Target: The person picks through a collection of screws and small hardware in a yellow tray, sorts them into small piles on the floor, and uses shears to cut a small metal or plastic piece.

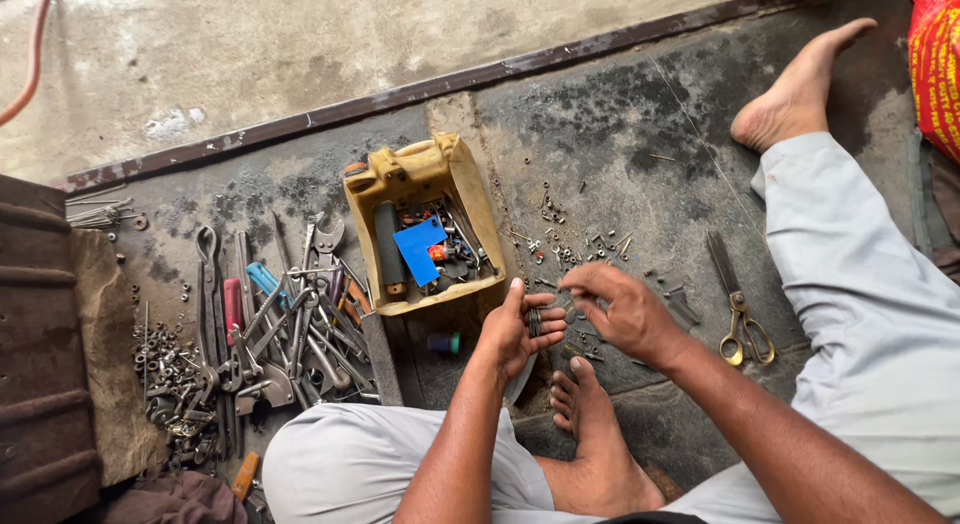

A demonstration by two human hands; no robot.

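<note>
I sit on a stained concrete floor with my legs folded. My left hand (518,329) is cupped palm up, holding a small stack of dark metal washers or rings (534,322) against its fingers. My right hand (622,309) hovers just to the right, fingers pinched together close to the left fingertips; what it pinches is too small to tell. Both hands are beside a cut yellow plastic container (420,174) holding a blue card, a black handle and small parts. Scattered screws and nuts (570,246) lie on the floor just beyond my hands.
A heap of spanners, pliers and screwdrivers (280,329) lies to the left, with a pile of nuts (165,369) beside it. Scissors (738,304) rest at the right near my leg. My bare feet (590,414) (795,89) are on the floor. A red bag (937,64) sits at top right.
</note>
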